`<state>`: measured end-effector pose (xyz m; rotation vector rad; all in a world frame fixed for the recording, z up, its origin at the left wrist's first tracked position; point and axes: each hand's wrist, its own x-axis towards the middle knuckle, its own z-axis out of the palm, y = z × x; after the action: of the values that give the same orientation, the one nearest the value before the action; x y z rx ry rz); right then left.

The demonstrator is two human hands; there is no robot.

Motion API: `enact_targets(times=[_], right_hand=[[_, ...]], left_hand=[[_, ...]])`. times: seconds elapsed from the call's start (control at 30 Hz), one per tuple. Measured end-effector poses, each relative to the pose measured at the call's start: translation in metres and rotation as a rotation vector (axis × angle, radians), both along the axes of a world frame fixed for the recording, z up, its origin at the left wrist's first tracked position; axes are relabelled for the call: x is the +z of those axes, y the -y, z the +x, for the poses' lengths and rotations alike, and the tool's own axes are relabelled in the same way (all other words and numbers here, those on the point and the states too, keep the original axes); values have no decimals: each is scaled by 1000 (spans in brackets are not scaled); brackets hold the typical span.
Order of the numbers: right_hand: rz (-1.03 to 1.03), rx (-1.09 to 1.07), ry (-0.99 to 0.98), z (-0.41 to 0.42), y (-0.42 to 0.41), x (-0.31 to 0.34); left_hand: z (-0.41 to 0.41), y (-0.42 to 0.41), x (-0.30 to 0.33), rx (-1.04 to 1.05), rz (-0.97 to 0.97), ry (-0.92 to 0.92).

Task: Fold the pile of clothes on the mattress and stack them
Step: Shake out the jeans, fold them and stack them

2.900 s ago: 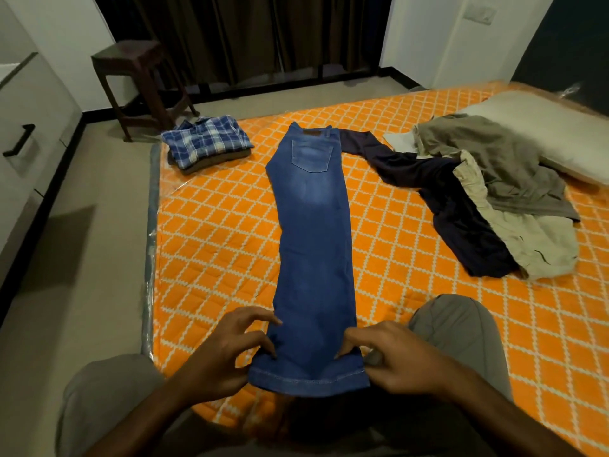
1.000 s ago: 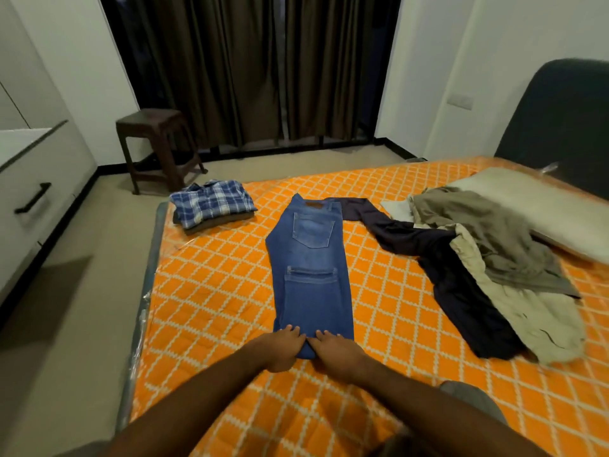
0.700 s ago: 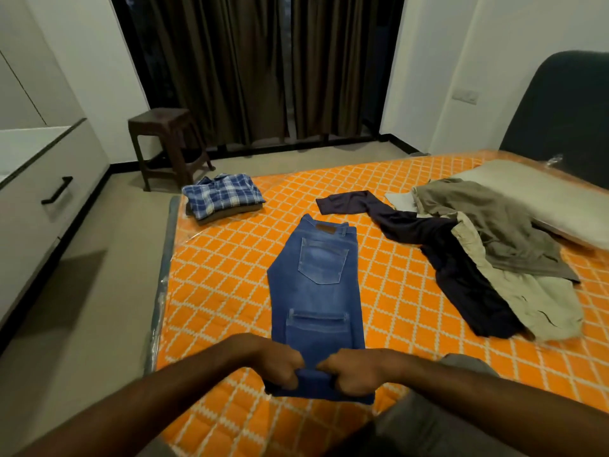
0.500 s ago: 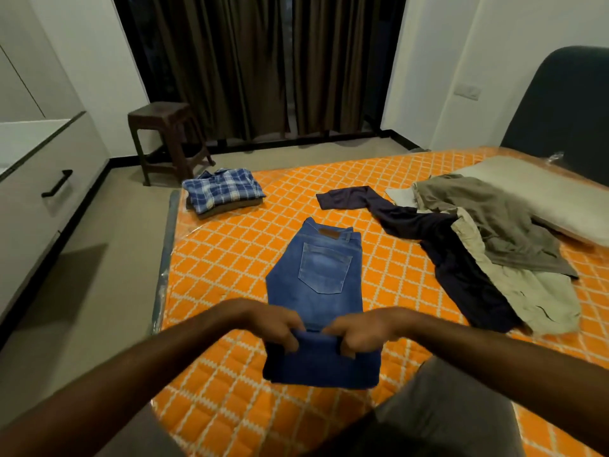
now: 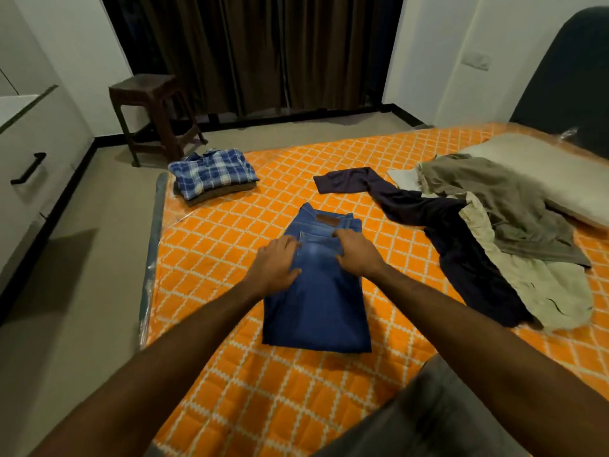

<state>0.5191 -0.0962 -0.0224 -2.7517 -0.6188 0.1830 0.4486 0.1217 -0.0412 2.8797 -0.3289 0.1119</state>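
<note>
Folded jeans [image 5: 318, 298] flat on orange mattress [image 5: 230, 390]; left hand [image 5: 275, 263] and right hand [image 5: 357, 252] pressing down on top, fingers extended; unfolded pile [image 5: 501, 225] to the right.

Dim room: dark curtains [image 5: 257, 51], white walls [image 5: 438, 44], beige floor [image 5: 82, 291], wooden stool [image 5: 155, 110] near the curtains.

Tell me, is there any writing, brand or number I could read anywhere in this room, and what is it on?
No text is readable.
Brown patch on the jeans waistband: likely a brand label, too blurred to read.
Wall plate: no marking to be made out.
</note>
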Motion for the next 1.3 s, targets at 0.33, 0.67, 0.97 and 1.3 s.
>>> enact_targets(times=[0.33,0.67,0.97,1.3], right_hand=[[-460,342,-90,-116,16,-115],[-366,417,-704,-136,8,-27],[-201,334,-1159,-125,24,65],[-314,-49,45,-19,22,17]], left_hand=[[-68,29,-80,-226,463,-409],[-80,34,-13,-337,229,-805],[-83,20,60,-440,-215,-999],[-2,-3,-6,217,-301,-227]])
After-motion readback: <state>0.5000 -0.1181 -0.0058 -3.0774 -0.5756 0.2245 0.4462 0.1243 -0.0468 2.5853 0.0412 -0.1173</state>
